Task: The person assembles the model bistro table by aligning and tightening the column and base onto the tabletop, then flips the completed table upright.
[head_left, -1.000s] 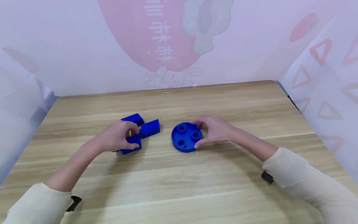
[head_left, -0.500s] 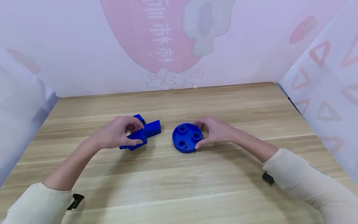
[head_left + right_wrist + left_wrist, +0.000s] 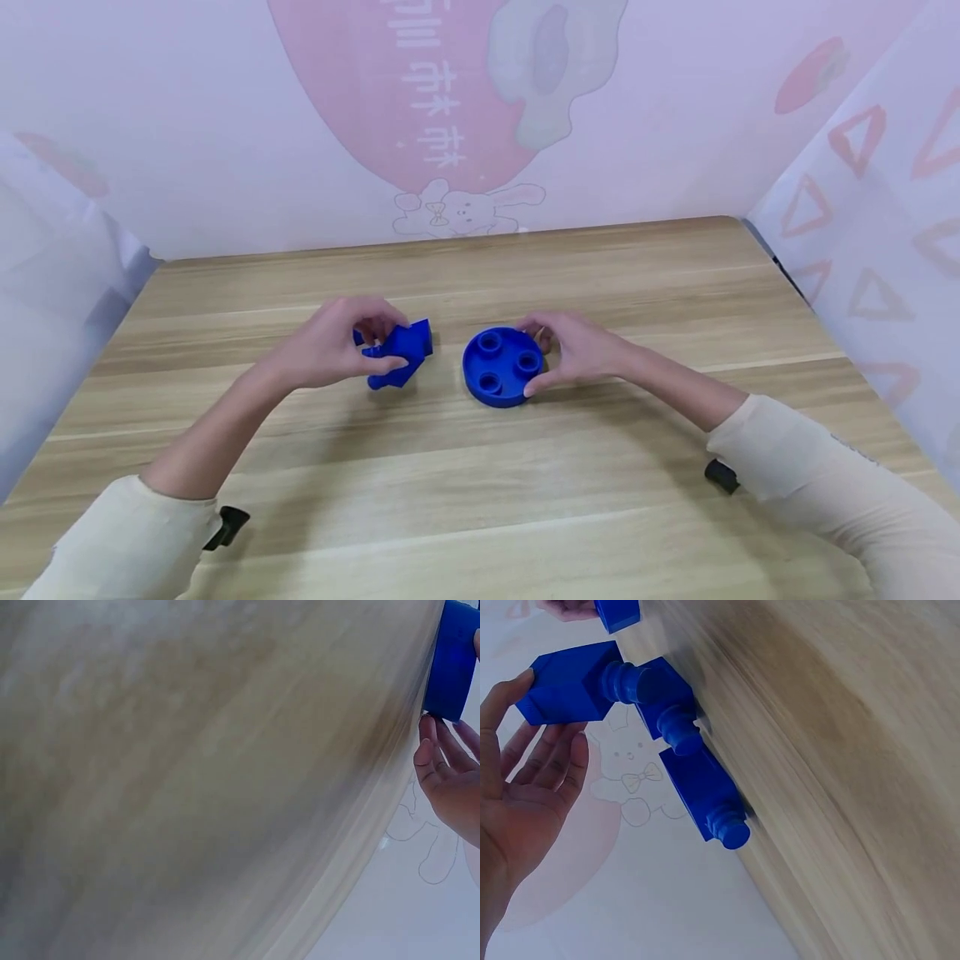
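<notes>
In the head view my left hand (image 3: 330, 346) pinches a blue rectangular block (image 3: 402, 352) between thumb and fingers, holding it above the table. The left wrist view shows this block (image 3: 568, 684) with a ridged round peg on one end. Two similar blue blocks lie on the table beyond it, a nearer one (image 3: 664, 697) and a farther one (image 3: 703, 787); the held block and hand partly cover them in the head view. My right hand (image 3: 573, 348) grips the right rim of a round blue base (image 3: 501, 371) with three ring-shaped sockets, lying flat.
The wood-grain table (image 3: 480, 483) meets a pale printed backdrop (image 3: 660, 150) at its back edge. A similar printed sheet (image 3: 885, 250) stands along the right side. Small black pieces (image 3: 722, 477) show under both sleeves.
My left hand has lifted the blue block off the group and carried it right, toward the round base. The right hand and base have stayed in place.
</notes>
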